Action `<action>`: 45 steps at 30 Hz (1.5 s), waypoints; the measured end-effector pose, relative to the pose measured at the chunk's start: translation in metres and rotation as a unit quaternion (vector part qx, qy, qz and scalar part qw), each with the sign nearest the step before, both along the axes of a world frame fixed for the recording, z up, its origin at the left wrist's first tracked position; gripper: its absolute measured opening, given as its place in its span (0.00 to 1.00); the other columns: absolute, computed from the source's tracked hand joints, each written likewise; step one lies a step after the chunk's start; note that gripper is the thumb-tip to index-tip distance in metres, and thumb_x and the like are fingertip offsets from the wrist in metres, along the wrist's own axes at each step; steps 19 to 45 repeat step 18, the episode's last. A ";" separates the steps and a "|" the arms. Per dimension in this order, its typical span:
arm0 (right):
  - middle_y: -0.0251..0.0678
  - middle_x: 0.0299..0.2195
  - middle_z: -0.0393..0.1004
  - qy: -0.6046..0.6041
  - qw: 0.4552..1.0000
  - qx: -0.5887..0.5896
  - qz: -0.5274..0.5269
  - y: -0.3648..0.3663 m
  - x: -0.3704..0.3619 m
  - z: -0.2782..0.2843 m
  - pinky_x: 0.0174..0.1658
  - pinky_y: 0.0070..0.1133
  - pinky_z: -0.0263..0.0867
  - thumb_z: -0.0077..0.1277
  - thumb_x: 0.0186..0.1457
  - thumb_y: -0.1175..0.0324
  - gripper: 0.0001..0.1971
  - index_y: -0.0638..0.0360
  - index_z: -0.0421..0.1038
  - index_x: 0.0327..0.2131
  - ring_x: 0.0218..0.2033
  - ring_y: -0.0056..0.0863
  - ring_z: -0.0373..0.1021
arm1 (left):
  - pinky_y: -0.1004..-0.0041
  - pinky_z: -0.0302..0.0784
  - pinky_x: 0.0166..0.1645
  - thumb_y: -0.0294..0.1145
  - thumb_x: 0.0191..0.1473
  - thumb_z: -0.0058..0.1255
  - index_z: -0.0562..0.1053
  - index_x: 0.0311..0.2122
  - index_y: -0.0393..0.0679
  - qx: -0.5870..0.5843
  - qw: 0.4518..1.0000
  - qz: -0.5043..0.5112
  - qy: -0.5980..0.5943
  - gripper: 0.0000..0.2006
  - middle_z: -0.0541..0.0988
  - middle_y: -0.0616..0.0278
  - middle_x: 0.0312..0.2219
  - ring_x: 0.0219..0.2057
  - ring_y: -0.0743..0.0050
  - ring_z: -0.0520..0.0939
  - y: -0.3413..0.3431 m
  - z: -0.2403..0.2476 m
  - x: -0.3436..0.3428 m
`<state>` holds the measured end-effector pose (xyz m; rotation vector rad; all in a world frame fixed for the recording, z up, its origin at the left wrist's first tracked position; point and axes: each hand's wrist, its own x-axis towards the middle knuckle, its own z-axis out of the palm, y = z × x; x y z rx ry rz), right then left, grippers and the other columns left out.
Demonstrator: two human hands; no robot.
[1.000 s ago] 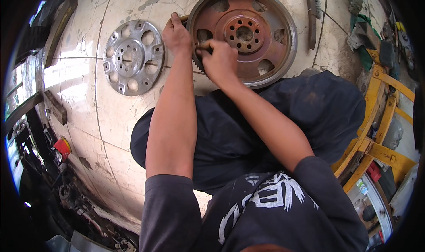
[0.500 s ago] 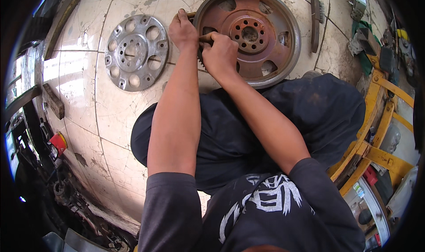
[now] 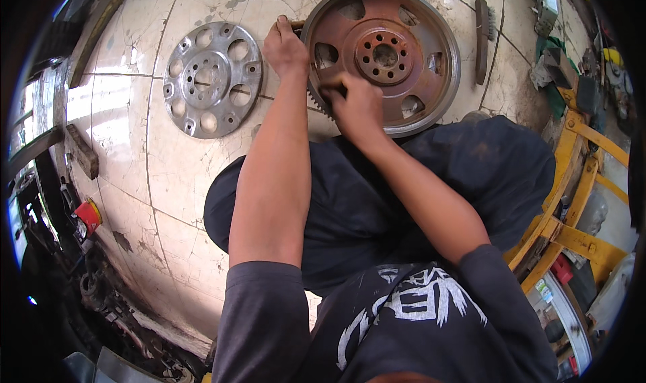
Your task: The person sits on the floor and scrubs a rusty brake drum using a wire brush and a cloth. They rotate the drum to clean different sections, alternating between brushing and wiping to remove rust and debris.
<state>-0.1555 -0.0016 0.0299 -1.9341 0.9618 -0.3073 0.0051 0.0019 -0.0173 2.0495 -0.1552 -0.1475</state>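
A large rusty-brown flywheel (image 3: 420, 43) with a grey outer rim lies on the floor in front of my knees. Teeth show along its lower left edge. At the flywheel's left side is my left hand (image 3: 286, 50), its fingers closed; a brownish piece shows beside its fingertips, but I cannot make out what it is. My right hand (image 3: 360, 107) is over the flywheel's lower left part, fingers curled round something brownish and blurred. A smaller silvery drive plate (image 3: 204, 95) with several round holes lies apart to the left.
A wire brush (image 3: 482, 41) with a brown handle lies right of the flywheel. Yellow metal framework (image 3: 579, 181) stands at the right. Wooden blocks, one of them short (image 3: 82, 153), lie at the left, near a red can (image 3: 88, 215) and dark machine parts (image 3: 101, 289).
My right hand has moved down and right along the flywheel's left side, away from my left hand. My left hand stays near the rim. The whole view has shifted slightly.
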 end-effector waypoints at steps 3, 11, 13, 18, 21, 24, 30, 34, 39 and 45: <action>0.46 0.36 0.84 0.023 0.998 0.055 -0.014 0.001 -0.013 0.005 0.48 0.34 0.73 0.61 0.55 0.69 0.08 0.58 0.84 0.38 0.39 0.45 0.81 | 0.53 0.75 0.43 0.46 0.71 0.42 0.82 0.38 0.34 -0.014 1.000 -0.004 0.012 0.25 0.84 0.42 0.29 0.32 0.42 0.82 -0.001 0.004 -0.004; 0.47 0.35 0.84 -0.009 0.998 0.007 -0.065 0.001 0.023 -0.002 0.47 0.34 0.74 0.59 0.55 0.70 0.09 0.60 0.84 0.39 0.39 0.46 0.81 | 0.54 0.75 0.43 0.46 0.71 0.41 0.82 0.37 0.33 -0.032 0.999 -0.002 0.011 0.25 0.84 0.42 0.30 0.33 0.42 0.83 0.000 0.000 -0.002; 0.47 0.35 0.84 -0.014 0.999 0.029 -0.011 0.005 -0.007 -0.001 0.47 0.34 0.74 0.59 0.56 0.70 0.09 0.60 0.84 0.39 0.39 0.46 0.81 | 0.54 0.75 0.44 0.46 0.71 0.41 0.82 0.37 0.33 -0.020 1.000 0.005 0.017 0.25 0.84 0.42 0.30 0.33 0.42 0.83 -0.001 0.001 0.000; 0.48 0.36 0.85 0.018 0.999 -0.023 -0.038 -0.014 0.039 -0.006 0.54 0.35 0.72 0.62 0.54 0.68 0.10 0.58 0.84 0.39 0.42 0.40 0.83 | 0.53 0.75 0.46 0.47 0.71 0.42 0.83 0.40 0.35 -0.011 1.000 -0.004 0.003 0.25 0.85 0.41 0.32 0.35 0.45 0.84 -0.002 -0.007 0.003; 0.48 0.36 0.85 0.018 0.999 -0.023 -0.038 -0.014 0.039 -0.006 0.54 0.35 0.72 0.62 0.54 0.68 0.10 0.58 0.84 0.39 0.42 0.40 0.83 | 0.53 0.75 0.46 0.47 0.71 0.42 0.83 0.40 0.35 -0.011 1.000 -0.004 0.003 0.25 0.85 0.41 0.32 0.35 0.45 0.84 -0.002 -0.007 0.003; 0.48 0.36 0.85 0.018 0.999 -0.023 -0.038 -0.014 0.039 -0.006 0.54 0.35 0.72 0.62 0.54 0.68 0.10 0.58 0.84 0.39 0.42 0.40 0.83 | 0.53 0.75 0.46 0.47 0.71 0.42 0.83 0.40 0.35 -0.011 1.000 -0.004 0.003 0.25 0.85 0.41 0.32 0.35 0.45 0.84 -0.002 -0.007 0.003; 0.48 0.36 0.85 0.018 0.999 -0.023 -0.038 -0.014 0.039 -0.006 0.54 0.35 0.72 0.62 0.54 0.68 0.10 0.58 0.84 0.39 0.42 0.40 0.83 | 0.53 0.75 0.46 0.47 0.71 0.42 0.83 0.40 0.35 -0.011 1.000 -0.004 0.003 0.25 0.85 0.41 0.32 0.35 0.45 0.84 -0.002 -0.007 0.003; 0.48 0.36 0.85 0.018 0.999 -0.023 -0.038 -0.014 0.039 -0.006 0.54 0.35 0.72 0.62 0.54 0.68 0.10 0.58 0.84 0.39 0.42 0.40 0.83 | 0.53 0.75 0.46 0.47 0.71 0.42 0.83 0.40 0.35 -0.011 1.000 -0.004 0.003 0.25 0.85 0.41 0.32 0.35 0.45 0.84 -0.002 -0.007 0.003; 0.48 0.36 0.85 0.018 0.999 -0.023 -0.038 -0.014 0.039 -0.006 0.54 0.35 0.72 0.62 0.54 0.68 0.10 0.58 0.84 0.39 0.42 0.40 0.83 | 0.53 0.75 0.46 0.47 0.71 0.42 0.83 0.40 0.35 -0.011 1.000 -0.004 0.003 0.25 0.85 0.41 0.32 0.35 0.45 0.84 -0.002 -0.007 0.003; 0.48 0.36 0.85 0.018 0.999 -0.023 -0.038 -0.014 0.039 -0.006 0.54 0.35 0.72 0.62 0.54 0.68 0.10 0.58 0.84 0.39 0.42 0.40 0.83 | 0.53 0.75 0.46 0.47 0.71 0.42 0.83 0.40 0.35 -0.011 1.000 -0.004 0.003 0.25 0.85 0.41 0.32 0.35 0.45 0.84 -0.002 -0.007 0.003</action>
